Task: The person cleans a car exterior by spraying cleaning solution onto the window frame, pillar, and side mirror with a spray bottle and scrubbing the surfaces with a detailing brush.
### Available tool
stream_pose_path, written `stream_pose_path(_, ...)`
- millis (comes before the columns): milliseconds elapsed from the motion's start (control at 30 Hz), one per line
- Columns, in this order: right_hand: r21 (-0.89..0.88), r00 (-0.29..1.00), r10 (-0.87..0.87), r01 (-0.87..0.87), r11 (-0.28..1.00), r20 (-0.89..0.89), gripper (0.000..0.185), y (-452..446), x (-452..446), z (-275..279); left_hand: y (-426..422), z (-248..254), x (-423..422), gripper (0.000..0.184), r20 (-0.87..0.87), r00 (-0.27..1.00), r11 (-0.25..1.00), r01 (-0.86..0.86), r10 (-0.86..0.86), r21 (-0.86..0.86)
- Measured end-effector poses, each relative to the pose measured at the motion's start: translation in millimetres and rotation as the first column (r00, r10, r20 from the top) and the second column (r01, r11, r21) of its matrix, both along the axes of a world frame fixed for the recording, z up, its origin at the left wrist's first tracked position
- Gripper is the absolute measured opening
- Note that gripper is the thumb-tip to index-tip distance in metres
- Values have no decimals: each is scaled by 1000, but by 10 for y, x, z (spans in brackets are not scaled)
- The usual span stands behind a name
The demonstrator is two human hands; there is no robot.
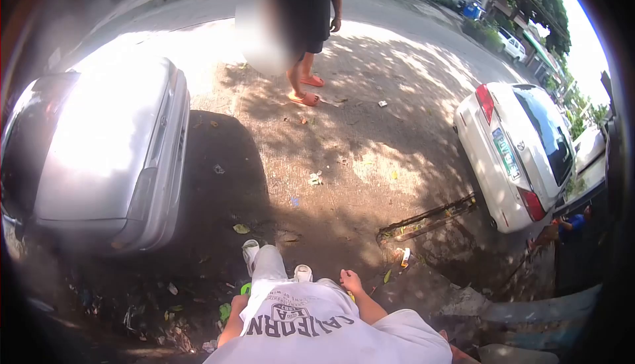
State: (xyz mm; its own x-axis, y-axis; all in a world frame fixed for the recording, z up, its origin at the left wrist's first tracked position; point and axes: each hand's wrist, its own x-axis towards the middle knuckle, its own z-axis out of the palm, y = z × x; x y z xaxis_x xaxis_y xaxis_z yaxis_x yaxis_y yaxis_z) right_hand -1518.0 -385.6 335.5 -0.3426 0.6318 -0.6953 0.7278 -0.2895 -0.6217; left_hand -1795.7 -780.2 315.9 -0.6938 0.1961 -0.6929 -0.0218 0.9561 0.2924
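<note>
My left hand hangs low beside the white printed shirt. A bright green thing shows right at it, too little of it to name; the fingers are mostly hidden. Another crumpled green piece lies just left of that hand. On the other side of the shirt, my right hand is closed with the fingers curled in. A small yellow bit peeks out beneath it, and what the hand holds, if anything, I cannot make out. White shoes stand on the pavement below.
A silver car is parked at left, a white car at right. Ahead stands a person in dark clothes and orange slippers. A drain gap cuts the pavement. Leaves and litter are scattered about; another person is at far right.
</note>
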Motion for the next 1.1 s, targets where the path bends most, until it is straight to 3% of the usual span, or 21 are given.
stream_pose_path(33,44,999,-19,18,999,27,51,-58,96,-12,22,66,-132,36,-117,922,920,381,-370,90)
stream_pose_path(67,138,995,17,-30,990,95,55,-87,199,-107,159,297,-229,37,-171,830,828,551,-530,106)
stream_pose_path(100,225,984,18,-59,973,179,60,-132,307,-213,296,424,-290,38,-227,844,822,529,-485,212)
stream_pose_path(133,217,980,-28,-16,976,196,64,-196,386,-234,573,373,-514,37,-175,848,815,529,-500,236)
stream_pose_path(267,44,932,-201,197,979,303,57,-256,421,15,1775,56,-1205,35,31,812,807,574,-583,137)
stream_pose_path(400,70,881,-402,398,915,249,56,-201,350,102,2656,33,-1561,36,82,744,747,653,-664,125)
stream_pose_path(467,55,796,-583,583,811,163,56,-126,209,131,3039,-11,-1707,37,96,722,727,672,-685,141)
stream_pose_path(500,204,739,-669,645,737,81,49,-151,161,-259,3241,-6,-1783,37,104,707,714,684,-700,150)
stream_pose_path(600,-19,559,-827,828,561,-53,52,172,33,-312,3779,-47,-2039,40,130,667,679,710,-733,185)
stream_pose_path(700,207,700,-706,679,705,109,46,786,-213,-99,4311,-101,-2188,44,181,646,671,713,-742,206)
stream_pose_path(733,144,706,-698,683,716,121,40,1071,-322,-17,4508,-126,-2219,46,205,645,677,705,-736,212)
stream_pose_path(767,269,824,-560,521,810,89,34,1355,-415,117,4707,-148,-2261,47,235,642,683,699,-730,213)
stream_pose_path(800,259,862,-507,484,836,26,29,1636,-532,256,4943,-181,-2293,49,270,641,694,686,-718,216)
stream_pose_path(833,375,910,-412,398,838,-44,25,1922,-654,391,5185,-216,-2334,50,341,652,731,648,-677,213)
stream_pose_path(867,409,909,-392,415,812,-144,23,2187,-788,369,5426,-221,-2375,52,435,660,782,586,-613,213)
stream_pose_path(900,297,841,-482,538,789,-244,22,2415,-954,383,5643,-212,-2381,54,526,635,816,520,-566,252)
stream_pose_path(933,165,751,-573,643,748,-328,22,2595,-1149,404,5818,-47,-2340,62,568,590,814,487,-573,316)
stream_pose_path(967,133,744,-582,646,752,-327,22,2748,-1344,467,5951,-194,-2482,86,732,404,831,174,-549,528)
stream_pose_path(1033,140,716,-580,668,731,-389,24,2991,-1682,506,6309,-150,-2257,86,730,162,747,107,-664,656)
stream_pose_path(1067,176,694,-563,686,706,-448,26,3033,-1850,419,6495,42,-1948,77,680,202,707,287,-705,647)
stream_pose_path(1100,177,696,-568,687,705,-440,26,3082,-2001,295,6651,779,-1584,67,637,249,655,519,-730,548)
